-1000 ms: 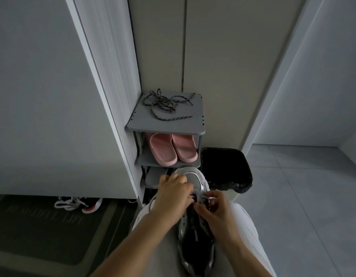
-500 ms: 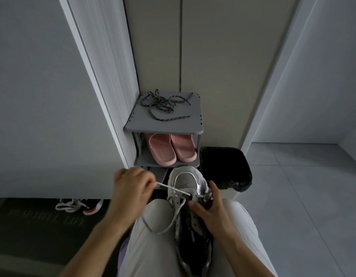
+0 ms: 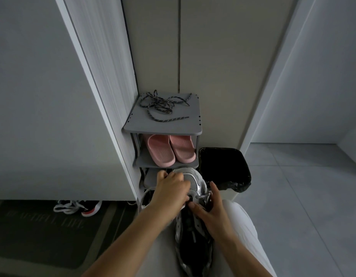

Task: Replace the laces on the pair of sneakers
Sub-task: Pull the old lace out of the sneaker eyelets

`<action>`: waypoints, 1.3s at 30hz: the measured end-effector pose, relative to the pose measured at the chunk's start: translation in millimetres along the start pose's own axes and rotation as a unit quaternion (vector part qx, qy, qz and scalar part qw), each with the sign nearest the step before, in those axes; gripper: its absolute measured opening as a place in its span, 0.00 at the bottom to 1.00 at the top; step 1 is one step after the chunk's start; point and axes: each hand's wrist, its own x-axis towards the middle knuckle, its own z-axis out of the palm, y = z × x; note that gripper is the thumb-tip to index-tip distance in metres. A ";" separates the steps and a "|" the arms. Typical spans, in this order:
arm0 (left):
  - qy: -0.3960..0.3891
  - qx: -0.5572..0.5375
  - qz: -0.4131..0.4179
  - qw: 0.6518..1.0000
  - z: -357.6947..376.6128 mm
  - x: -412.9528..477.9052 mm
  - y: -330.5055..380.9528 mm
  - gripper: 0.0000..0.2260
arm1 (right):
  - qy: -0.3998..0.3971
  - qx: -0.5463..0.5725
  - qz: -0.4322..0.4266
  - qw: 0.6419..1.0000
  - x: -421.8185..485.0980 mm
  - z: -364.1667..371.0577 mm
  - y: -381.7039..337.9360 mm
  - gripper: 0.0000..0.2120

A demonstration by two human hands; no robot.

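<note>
A grey and silver sneaker [image 3: 193, 226] lies on my lap, toe pointing away from me. My left hand [image 3: 169, 191] is curled over its eyelets and pinches the white lace [image 3: 142, 198], which loops out to the left of the hand. My right hand [image 3: 211, 211] holds the sneaker's right side, thumb on the tongue area, forefinger stretched up along the edge. Dark speckled laces [image 3: 163, 106] lie tangled on the top of a small grey shoe rack [image 3: 133, 126].
Pink slippers [image 3: 171, 148] sit on the rack's second shelf. A black-lined bin [image 3: 225, 168] stands right of the rack. Another sneaker with white laces [image 3: 77, 206] lies on the floor left, by a dark mat [image 3: 43, 232]. Grey tiled floor spreads right.
My left hand, which had pulled the white lace out to the left, has come back onto the sneaker's eyelets. My right hand stays on the sneaker's side.
</note>
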 end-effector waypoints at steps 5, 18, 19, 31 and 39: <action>0.050 0.059 0.108 0.991 -11.1 -10.5 -15.8 0.08 | -0.001 -0.040 -0.002 0.999 0.1 -0.2 2.8 0.48; 0.112 -0.142 -0.075 0.981 -1.0 -45.9 -78.2 0.07 | 0.014 -0.108 -0.013 0.994 -1.2 4.4 4.1 0.38; 0.103 -0.181 -0.061 0.976 1.4 -39.5 -64.0 0.11 | 0.019 -0.106 -0.020 0.994 -2.8 5.2 3.8 0.37; 0.089 -0.154 0.027 0.984 19.3 -5.9 1.2 0.04 | 0.097 -0.214 -0.086 0.968 -5.0 5.1 -12.2 0.17; 0.124 -0.227 0.004 0.966 27.8 -13.8 -3.7 0.05 | 0.087 -0.162 -0.048 0.982 -5.7 -2.7 -19.9 0.09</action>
